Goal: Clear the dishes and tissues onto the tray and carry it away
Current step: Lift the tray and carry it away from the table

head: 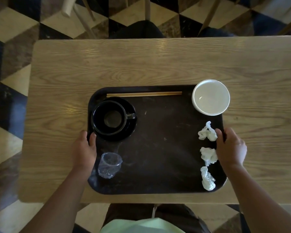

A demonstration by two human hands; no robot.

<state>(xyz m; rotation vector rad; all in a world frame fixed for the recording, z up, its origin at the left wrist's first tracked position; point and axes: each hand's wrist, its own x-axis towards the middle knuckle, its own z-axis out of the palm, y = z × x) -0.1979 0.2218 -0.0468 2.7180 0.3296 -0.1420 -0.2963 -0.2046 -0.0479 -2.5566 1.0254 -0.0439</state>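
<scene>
The left hand [84,148] was clamped on the left rim of the dark tray [158,148], thumb over the lip and fingers hidden beneath, and the right hand [230,148] gripped the right rim the same way, its thumb lying just beside the tissues. The tray sat on the wooden bench [141,64], close to its near edge and roughly midway along it. Along the tray's right edge lay three crumpled tissues: the farthest tissue [207,132] touching the right thumb, the middle tissue [208,155] just below it, and the nearest tissue [207,179] by the near right corner. A white bowl [210,97] stood upright in the far right corner, overhanging the rim. A pair of chopsticks [144,94] lay along the far edge. At the left edge a black cup [109,117] stood on a black saucer [129,132], handle pointing right, and a clear plastic cup [109,164] lay tilted near the near left corner.
</scene>
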